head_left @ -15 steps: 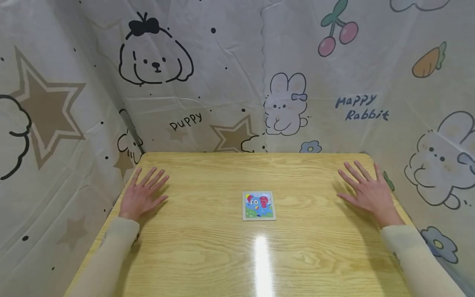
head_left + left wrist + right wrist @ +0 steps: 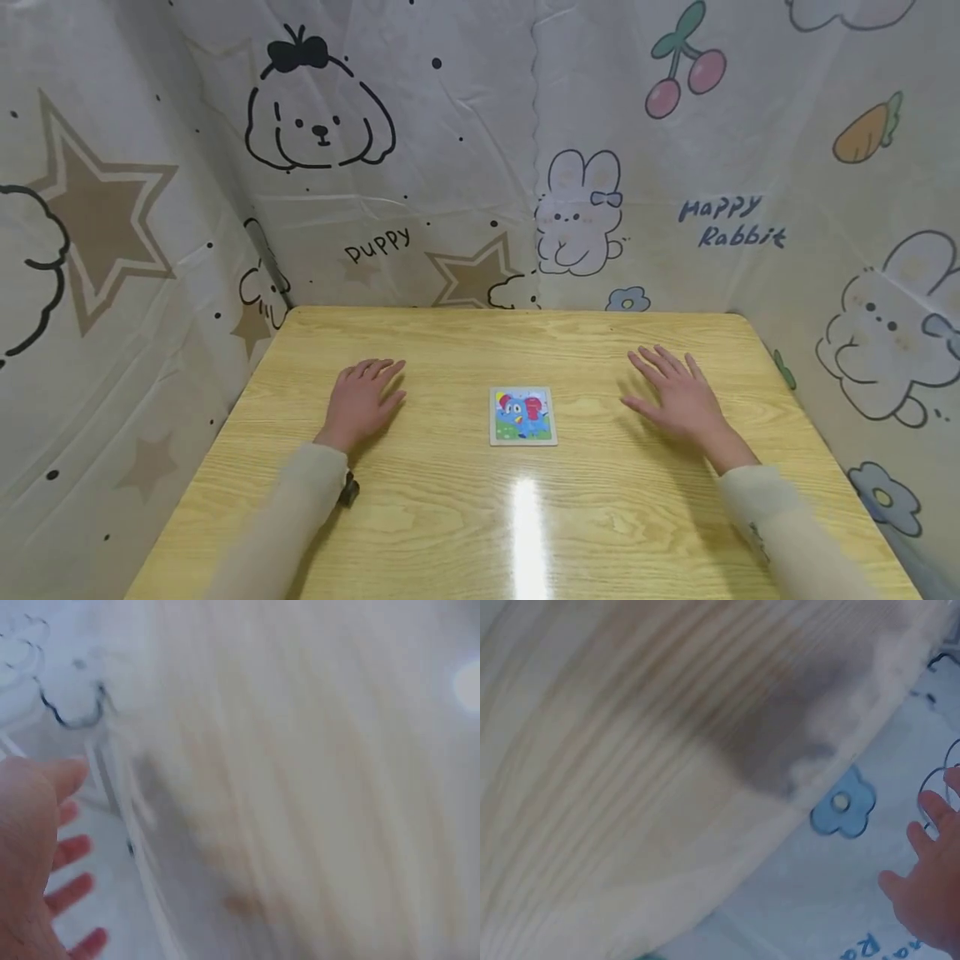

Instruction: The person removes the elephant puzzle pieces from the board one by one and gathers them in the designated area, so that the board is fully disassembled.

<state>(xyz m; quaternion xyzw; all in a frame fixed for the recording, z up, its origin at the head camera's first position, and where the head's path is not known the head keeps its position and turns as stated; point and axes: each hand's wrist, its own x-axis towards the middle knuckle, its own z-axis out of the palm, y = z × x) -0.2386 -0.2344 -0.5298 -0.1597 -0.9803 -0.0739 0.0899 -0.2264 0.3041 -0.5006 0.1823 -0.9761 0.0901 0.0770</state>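
A small square elephant jigsaw puzzle (image 2: 523,417) in a pale frame lies flat on the table near its middle in the head view. To its left, my left hand (image 2: 362,404) hovers with relaxed, slightly bent fingers and touches nothing. My right hand (image 2: 678,404) is on the other side, palm down with fingers spread, and it too holds nothing. A gap separates each hand from the puzzle. The left wrist view is blurred, and the puzzle does not appear in either wrist view.
The wooden table (image 2: 420,517) has a light grain and a bright glare streak at the front. A printed curtain (image 2: 465,175) with cartoon animals hangs along the back and both sides, close to the table's edges.
Both hands have moved inward from the table's sides toward the puzzle. The left fingers are less spread than before. The puzzle has stayed in place.
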